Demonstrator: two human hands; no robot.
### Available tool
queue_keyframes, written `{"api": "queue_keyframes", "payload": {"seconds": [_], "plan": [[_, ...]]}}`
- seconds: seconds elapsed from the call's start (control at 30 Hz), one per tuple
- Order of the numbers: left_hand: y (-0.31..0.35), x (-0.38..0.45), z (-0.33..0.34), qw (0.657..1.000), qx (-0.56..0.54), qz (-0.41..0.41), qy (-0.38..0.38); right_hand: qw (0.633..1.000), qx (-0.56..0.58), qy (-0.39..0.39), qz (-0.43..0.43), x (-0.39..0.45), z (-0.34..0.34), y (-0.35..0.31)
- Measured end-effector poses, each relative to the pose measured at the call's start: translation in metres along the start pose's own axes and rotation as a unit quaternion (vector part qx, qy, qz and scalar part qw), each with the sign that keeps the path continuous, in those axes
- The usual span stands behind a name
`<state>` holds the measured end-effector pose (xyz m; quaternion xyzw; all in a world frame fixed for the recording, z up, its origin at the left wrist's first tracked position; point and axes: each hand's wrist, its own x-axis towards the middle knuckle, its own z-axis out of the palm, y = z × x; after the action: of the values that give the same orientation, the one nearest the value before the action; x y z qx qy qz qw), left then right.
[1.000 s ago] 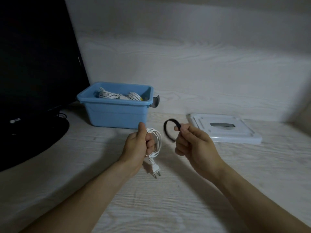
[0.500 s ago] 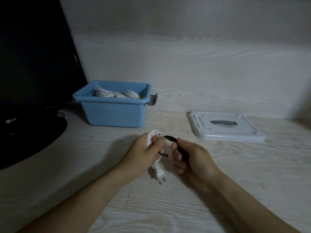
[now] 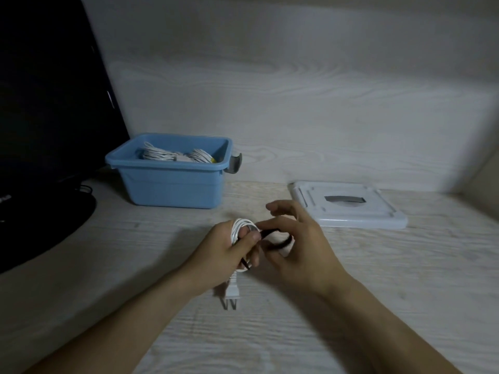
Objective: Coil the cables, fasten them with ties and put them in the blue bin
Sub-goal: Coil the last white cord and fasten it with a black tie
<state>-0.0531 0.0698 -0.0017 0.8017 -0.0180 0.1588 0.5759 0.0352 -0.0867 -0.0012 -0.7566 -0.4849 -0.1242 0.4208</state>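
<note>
My left hand (image 3: 226, 249) grips a coiled white cable (image 3: 241, 227) over the middle of the desk. Its two-prong plug (image 3: 231, 291) hangs below my fist. A black tie (image 3: 275, 238) lies across the coil, one end pinned under my left thumb. My right hand (image 3: 299, 244) holds the tie's loop from the right, with its upper fingers spread above it. The blue bin (image 3: 172, 184) stands behind my hands at the left, with two coiled white cables (image 3: 175, 155) inside.
A black monitor (image 3: 51, 109) on a round base fills the left side. The bin's white lid (image 3: 348, 209) lies flat at the right, close behind my right hand. A pale wood-grain desk (image 3: 405, 279) runs to a back wall.
My hands have come together. The tie, held apart from the coil a second ago, now lies against it under my left thumb, and my right fingers have spread.
</note>
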Motion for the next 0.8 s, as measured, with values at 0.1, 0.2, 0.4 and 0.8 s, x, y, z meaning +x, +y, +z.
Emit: {"api": "queue_keyframes", "payload": {"seconds": [0.1,0.2,0.4,0.8], "plan": [[-0.005,0.001,0.002,1.000,0.014,-0.012,-0.001,1.000,0.010,-0.013,-0.022,0.001,-0.004,0.001],[-0.011,0.001,0.003,1.000,0.008,-0.020,-0.013,0.999,0.013,-0.029,0.002,0.003,-0.006,0.002],[-0.011,0.004,0.010,0.994,-0.084,-0.071,0.016,0.985,0.071,-0.013,0.154,-0.001,-0.006,-0.002],[-0.019,0.005,0.009,0.955,-0.274,-0.107,0.044,0.935,0.187,0.108,0.281,-0.003,0.009,-0.004]]}}
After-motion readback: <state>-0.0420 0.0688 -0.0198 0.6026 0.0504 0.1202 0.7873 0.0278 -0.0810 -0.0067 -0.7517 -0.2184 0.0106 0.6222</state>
